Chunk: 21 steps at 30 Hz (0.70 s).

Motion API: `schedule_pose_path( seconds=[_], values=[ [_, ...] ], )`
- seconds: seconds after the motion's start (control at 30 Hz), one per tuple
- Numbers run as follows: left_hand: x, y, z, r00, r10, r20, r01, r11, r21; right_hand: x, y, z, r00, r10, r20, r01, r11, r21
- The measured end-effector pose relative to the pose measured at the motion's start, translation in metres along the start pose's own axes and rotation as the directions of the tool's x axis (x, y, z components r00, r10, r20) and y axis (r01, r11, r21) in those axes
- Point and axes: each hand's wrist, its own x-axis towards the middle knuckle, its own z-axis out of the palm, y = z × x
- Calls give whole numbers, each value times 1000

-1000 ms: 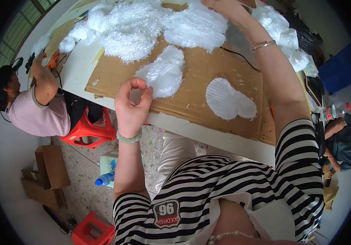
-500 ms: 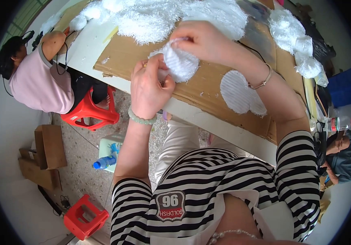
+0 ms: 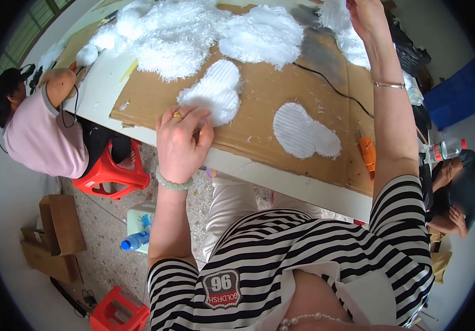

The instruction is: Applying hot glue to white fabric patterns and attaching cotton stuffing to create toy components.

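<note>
A white ribbed fabric piece (image 3: pixel 218 91) with fuzzy edges lies on the cardboard. My left hand (image 3: pixel 183 140) is closed at its near-left edge, fingers curled over the fabric. Up at the far right, my right hand (image 3: pixel 369 19) reaches to a heap of white fuzzy fabric pieces (image 3: pixel 353 47). Its fingers are bunched beside the white material, partly cut off by the picture's edge, so what they hold is unclear. A second ribbed piece (image 3: pixel 303 129), two rounded lobes joined, lies flat near the table's front edge.
Large heaps of white fuzzy pieces (image 3: pixel 174 38) cover the far side of the cardboard (image 3: pixel 259 118). An orange-handled tool (image 3: pixel 367 153) lies by my right arm, and a black cable (image 3: pixel 334 91) crosses the board. A person (image 3: pixel 44 121) sits at the left; another is far right.
My right hand has let go of the fabric piece and swung to the far-right heap. The piece now lies spread on the cardboard under my left hand's fingers. The orange-handled tool has come into sight.
</note>
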Motion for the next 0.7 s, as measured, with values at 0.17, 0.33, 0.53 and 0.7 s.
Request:
schedule_pose_path(
  seconds=[0.17,0.33,0.53,0.7],
  values=[
    [-1,4,-4,999,-33,39,31,997,68,27,18,-5,1000,18,-15,-23,755,-655],
    [2,7,-3,1000,-10,25,8,998,63,34,87,26,923,305,234,-21,649,-761],
    [15,11,-1,1000,-1,-12,0,998,-70,19,102,61,800,518,304,-276,767,-579],
    [22,0,-1,1000,-6,-21,3,993,-122,-9,86,70,805,399,439,-64,794,-604]
  ],
)
